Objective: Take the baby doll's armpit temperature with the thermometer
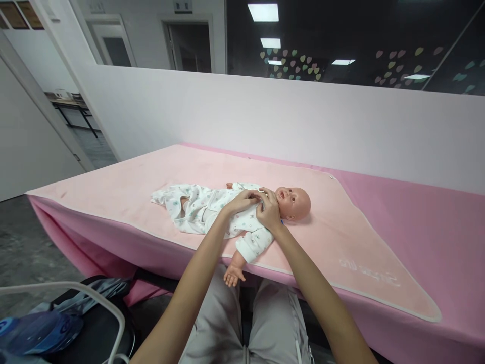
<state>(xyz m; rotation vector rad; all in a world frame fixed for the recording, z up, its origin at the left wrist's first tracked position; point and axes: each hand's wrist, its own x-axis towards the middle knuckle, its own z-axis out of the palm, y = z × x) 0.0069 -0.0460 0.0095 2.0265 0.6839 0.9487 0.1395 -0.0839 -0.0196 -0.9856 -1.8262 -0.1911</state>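
A baby doll (295,203) lies on its back with its bald head to the right and its legs to the left. It wears a white printed baby outfit (197,202), rumpled at the legs. Both my hands meet at the upper chest, just below the chin. My left hand (243,201) has its fingers bent and closed on the cloth there. Beside it my right hand (269,208) curls over the collar, thumb and fingers drawn together. My fingers partly hide the cloth they grip. One doll arm (235,268) hangs past the table's near edge.
A peach mat (125,184) covers much of the pink table cloth (409,217). A white partition (265,116) runs along the back, below dark glass. At the lower left, a water bottle (40,331) lies on a dark chair (109,321) with a pale curved frame.
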